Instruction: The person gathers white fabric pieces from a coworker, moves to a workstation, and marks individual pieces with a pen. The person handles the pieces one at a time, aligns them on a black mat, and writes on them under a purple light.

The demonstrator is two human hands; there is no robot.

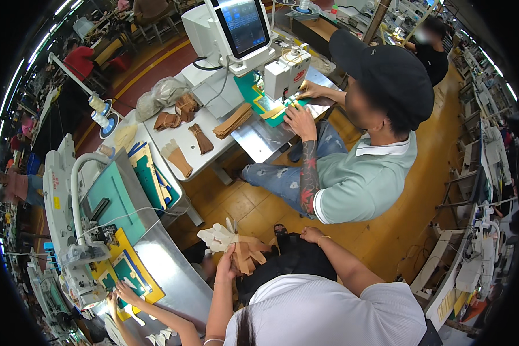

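Left hand (227, 267) is up beside the dark lap (287, 266), thumb and fingers pinching a fanned bundle (245, 245): tan strips (251, 257) on the right, white pieces (216, 237) on the left, all of it near, about the middle of the scene. Right hand (313, 234), a little farther and to the right, is curled in on itself; whether anything sits inside it, I cannot tell!

Now the danger, as I judge it: one hand on a splayed stack, so a slack thumb could send strips down to the floor (245, 210), and a tilt could mix tan with white. The co-worker (360, 179) just ahead works with fingers (301, 122) close to the head of the far machine (285, 75), over a green plate (249, 91); a lapse there risks a nipped finger. Near left, another worker's hands (130, 293) are at a yellow frame (150, 284) by the near machine (60, 193), same hazard.

Containers next! One cloudy plastic bag (160, 95) slumps at the far left of the white surface (181, 135), contents too hazy to call, brown stacks (185, 107) just beside it. Farther off, an open brown box (320, 27), its inside unclear to me.
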